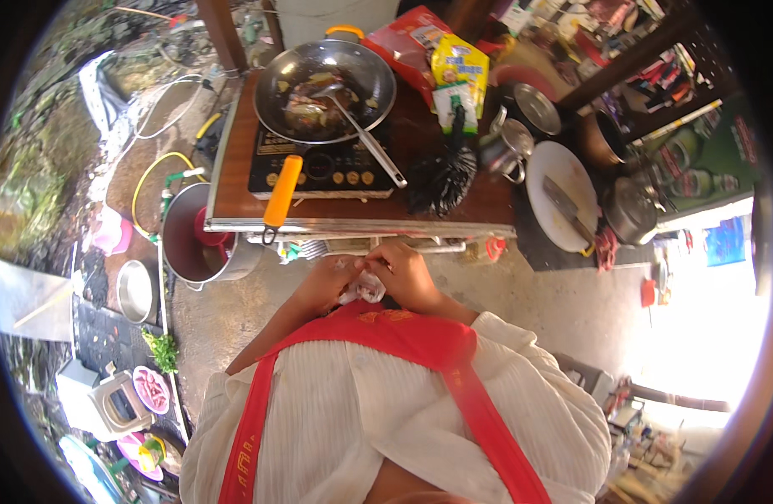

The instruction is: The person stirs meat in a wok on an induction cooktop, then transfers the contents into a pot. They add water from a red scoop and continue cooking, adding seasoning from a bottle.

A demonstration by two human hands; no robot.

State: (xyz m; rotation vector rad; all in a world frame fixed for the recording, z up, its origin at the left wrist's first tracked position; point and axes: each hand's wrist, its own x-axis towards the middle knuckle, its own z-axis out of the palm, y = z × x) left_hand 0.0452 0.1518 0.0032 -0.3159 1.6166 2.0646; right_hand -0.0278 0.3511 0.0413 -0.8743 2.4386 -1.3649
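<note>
Close in front of my red apron (361, 329), my two hands meet at waist height. My left hand (328, 282) and my right hand (402, 274) both have their fingers closed on a small clear plastic bag (366, 289), which is crumpled; its contents I cannot make out. Beyond them a wok (277, 109) with an orange handle stands on a black induction cooker (319, 172). Browned pieces of food (309, 102) lie in it. A metal spatula (365, 139) rests in the wok, its handle sloping toward me over the cooker.
Right of the cooker are a black scrubber (444, 181), yellow and red packets (460, 67), a metal jug (508, 147) and a white oval plate (563, 176) with a knife (567, 208) across it. Lower left stand a big metal pot (181, 252) and a steel basin (134, 290).
</note>
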